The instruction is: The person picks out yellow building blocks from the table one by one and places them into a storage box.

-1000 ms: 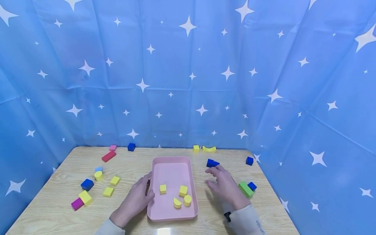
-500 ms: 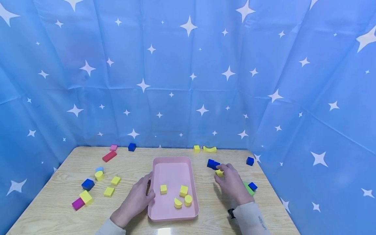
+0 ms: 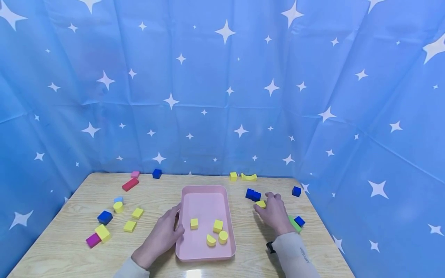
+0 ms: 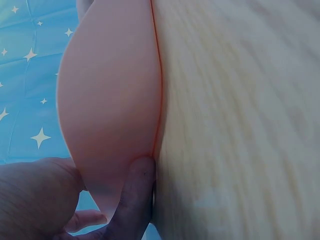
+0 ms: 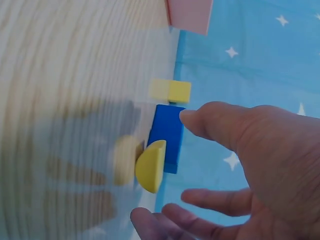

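On the table [image 3: 323, 247] in the head view, a yellow half-round block [image 3: 260, 204] sits just beside two blue blocks [image 3: 253, 194], which a sloppy grab by the right hand [image 3: 272, 212] might scatter. From the left wrist, the left hand [image 4: 45, 200] pinches the pink tray [image 4: 110, 100] by its wall, and might drag it. From the right wrist, thumb and fingers [image 5: 150, 225] stand apart around that block, nothing held; its curve seemingly down, an off-centre pinch might roll it.
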Demonstrator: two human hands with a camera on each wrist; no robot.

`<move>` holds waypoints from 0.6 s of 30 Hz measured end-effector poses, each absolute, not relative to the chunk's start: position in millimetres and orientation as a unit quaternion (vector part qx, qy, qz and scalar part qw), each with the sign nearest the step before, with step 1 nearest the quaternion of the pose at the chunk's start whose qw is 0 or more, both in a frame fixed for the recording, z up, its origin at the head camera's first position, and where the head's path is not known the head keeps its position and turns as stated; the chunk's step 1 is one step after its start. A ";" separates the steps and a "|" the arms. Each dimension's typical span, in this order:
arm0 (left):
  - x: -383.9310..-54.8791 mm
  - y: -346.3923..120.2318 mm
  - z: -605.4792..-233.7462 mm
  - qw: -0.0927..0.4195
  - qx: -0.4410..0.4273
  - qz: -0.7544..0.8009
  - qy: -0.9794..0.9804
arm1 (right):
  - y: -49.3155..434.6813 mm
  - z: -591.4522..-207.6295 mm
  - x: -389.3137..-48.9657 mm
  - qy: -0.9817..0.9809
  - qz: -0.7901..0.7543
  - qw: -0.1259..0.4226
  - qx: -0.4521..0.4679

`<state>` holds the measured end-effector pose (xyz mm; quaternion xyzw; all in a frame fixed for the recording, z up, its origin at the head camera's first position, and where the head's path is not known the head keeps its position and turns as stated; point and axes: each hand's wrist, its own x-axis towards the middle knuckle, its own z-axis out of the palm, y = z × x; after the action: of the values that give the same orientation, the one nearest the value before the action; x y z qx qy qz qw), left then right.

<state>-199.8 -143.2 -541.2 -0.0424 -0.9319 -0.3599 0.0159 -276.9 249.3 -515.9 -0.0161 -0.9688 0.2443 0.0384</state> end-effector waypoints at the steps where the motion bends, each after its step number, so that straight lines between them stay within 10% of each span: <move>1: -199.7 -143.2 -540.8 0.016 -0.042 -0.360 -0.932 | 248.8 -516.7 -277.8 -0.968 0.247 0.037 -0.018; 18: -200.1 -143.4 -540.1 0.007 -0.036 -0.360 -0.932 | 247.5 -527.8 -293.8 -0.970 0.240 0.033 -0.011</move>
<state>-200.1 -143.4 -540.1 -0.0361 -0.9321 -0.3604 0.0072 -293.8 247.5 -527.8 -0.0114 -0.9702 0.2396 0.0330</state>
